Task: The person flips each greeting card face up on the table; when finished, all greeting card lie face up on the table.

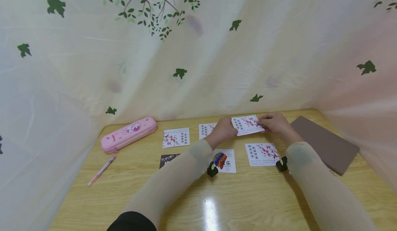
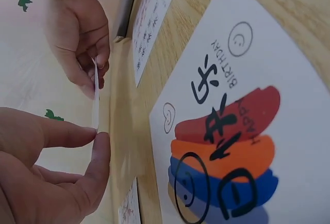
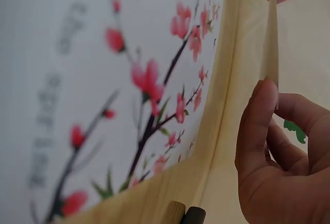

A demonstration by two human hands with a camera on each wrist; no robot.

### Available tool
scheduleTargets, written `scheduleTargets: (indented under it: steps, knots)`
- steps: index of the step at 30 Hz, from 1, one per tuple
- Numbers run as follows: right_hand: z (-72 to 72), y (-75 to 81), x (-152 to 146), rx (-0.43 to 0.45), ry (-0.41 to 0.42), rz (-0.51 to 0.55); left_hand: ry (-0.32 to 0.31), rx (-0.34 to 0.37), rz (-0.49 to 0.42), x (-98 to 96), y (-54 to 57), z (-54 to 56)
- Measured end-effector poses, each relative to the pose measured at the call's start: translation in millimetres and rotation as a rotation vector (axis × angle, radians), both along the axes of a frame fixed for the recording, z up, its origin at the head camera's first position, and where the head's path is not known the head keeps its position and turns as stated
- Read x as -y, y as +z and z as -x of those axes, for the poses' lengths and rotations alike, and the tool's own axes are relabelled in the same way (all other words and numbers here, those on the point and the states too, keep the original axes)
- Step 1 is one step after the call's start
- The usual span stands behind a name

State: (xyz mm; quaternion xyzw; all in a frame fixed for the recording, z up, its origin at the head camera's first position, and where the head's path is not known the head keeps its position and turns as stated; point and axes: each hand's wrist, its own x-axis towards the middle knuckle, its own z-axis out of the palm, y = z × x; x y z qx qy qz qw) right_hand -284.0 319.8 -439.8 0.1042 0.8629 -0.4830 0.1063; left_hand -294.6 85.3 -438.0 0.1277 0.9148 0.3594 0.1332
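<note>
A white card with pink blossoms and black characters (image 1: 247, 125) is held up off the table near its back edge. My left hand (image 1: 222, 132) pinches its left side between thumb and fingers. On the opposite side, my right hand (image 1: 276, 125) pinches the edge. The left wrist view shows the card (image 2: 96, 98) nearly edge-on between both hands. Below the right hand lies another blossom card (image 1: 262, 154). A birthday card with red, orange and blue strokes (image 1: 228, 162) lies under the left wrist. One more blossom card (image 1: 206, 129) is partly hidden behind the left hand.
To the left are a blossom card (image 1: 176, 137), a dark card (image 1: 166, 158) partly covered by the left sleeve, a pink pencil case (image 1: 128, 134) and a pink pen (image 1: 101, 170). A brown flat board (image 1: 324, 143) lies at the right. A patterned curtain (image 1: 211, 69) hangs behind the table.
</note>
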Motion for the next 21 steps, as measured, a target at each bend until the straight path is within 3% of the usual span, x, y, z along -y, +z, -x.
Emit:
scheduleTargets:
  steps: [4, 11, 17, 21]
  knots:
    - [-2.2, 1.5, 0.3, 0.018, 0.025, -0.112, -0.042, -0.036, 0.115, -4.4, -1.8, 2.1]
    - [-1.3, 2.5, 6.8, 0.039, 0.058, -0.253, -0.124, -0.062, 0.224, -5.9, -6.6, 3.4]
    - [-0.4, 1.9, 5.4, 0.066, 0.071, -0.271, -0.245, -0.172, 0.38, -6.1, 0.4, -5.8]
    - [-0.6, 1.6, 3.5, 0.08, 0.064, -0.264, -0.263, -0.184, 0.415, -7.5, 4.9, -11.5]
